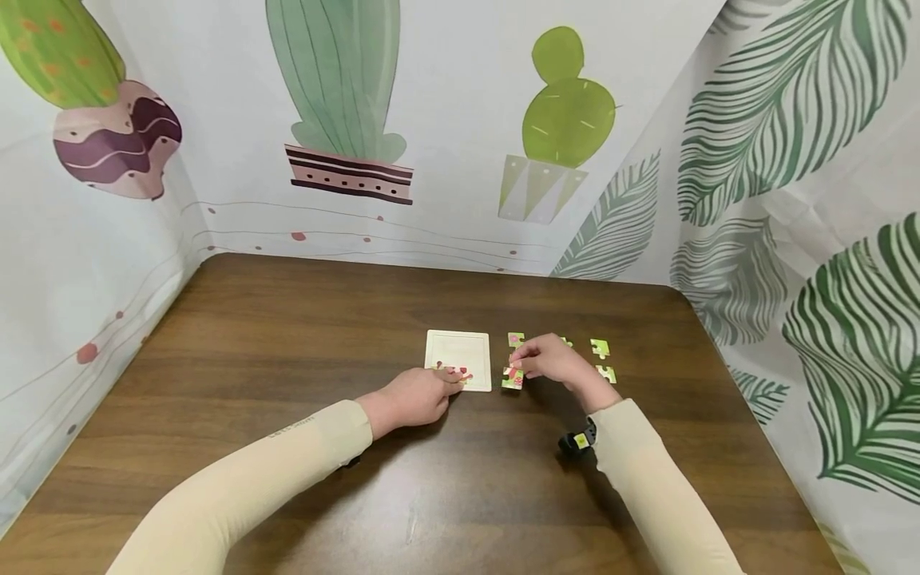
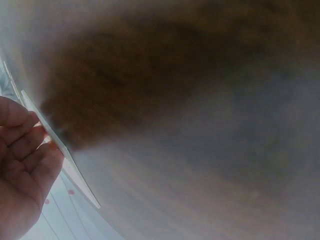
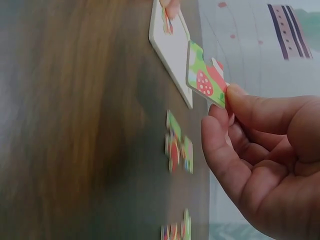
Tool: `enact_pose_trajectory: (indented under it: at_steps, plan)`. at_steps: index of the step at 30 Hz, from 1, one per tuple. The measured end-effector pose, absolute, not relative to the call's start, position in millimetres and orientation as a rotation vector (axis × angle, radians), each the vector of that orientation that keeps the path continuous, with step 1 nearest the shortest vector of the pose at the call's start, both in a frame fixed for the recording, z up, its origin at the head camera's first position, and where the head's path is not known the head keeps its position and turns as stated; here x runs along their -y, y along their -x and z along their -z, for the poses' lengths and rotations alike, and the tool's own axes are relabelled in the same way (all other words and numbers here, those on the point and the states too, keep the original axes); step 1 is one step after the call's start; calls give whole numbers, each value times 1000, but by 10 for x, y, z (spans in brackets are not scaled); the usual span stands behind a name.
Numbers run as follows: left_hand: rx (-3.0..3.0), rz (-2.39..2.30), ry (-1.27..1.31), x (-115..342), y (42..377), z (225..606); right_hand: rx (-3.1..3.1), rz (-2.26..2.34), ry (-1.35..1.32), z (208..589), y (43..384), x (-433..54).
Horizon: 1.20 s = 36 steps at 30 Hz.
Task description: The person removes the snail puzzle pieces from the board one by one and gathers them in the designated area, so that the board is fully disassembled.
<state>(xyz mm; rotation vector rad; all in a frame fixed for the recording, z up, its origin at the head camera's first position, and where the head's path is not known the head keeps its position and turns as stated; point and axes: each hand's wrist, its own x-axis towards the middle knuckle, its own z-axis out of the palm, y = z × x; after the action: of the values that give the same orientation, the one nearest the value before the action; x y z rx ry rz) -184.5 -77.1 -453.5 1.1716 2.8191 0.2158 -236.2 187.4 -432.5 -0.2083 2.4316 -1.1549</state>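
Note:
Between the thumb and fingers of my right hand [image 1: 557, 361] is a jigsaw puzzle piece [image 3: 204, 80], green with a red, white-dotted shape. It is raised beside the right edge of a pale square puzzle tray [image 1: 460, 345]. My left hand [image 1: 417, 395] reaches over the tray's near left edge, its fingertips on colourful puzzle pieces [image 1: 465, 371] in the near part of the tray. The fingers partly hide those pieces. In the left wrist view, the left fingers [image 2: 42, 162] lie along the tray's edge.
Several loose puzzle pieces lie right of the tray, among them a pink-and-green one [image 1: 516, 339] and a green one [image 1: 600, 348]; the right hand covers part of the group. Fabric with printed cacti [image 1: 345, 80] and leaves borders the brown wooden table [image 1: 323, 319].

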Motion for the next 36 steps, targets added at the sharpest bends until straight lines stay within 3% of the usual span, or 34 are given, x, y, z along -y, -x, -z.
enact_pose_trajectory:
  at_steps: [36]
  plan:
    - [-2836, -232, -1200, 783, 1854, 4570, -2412, 1093, 159, 4290, 2057, -3026]
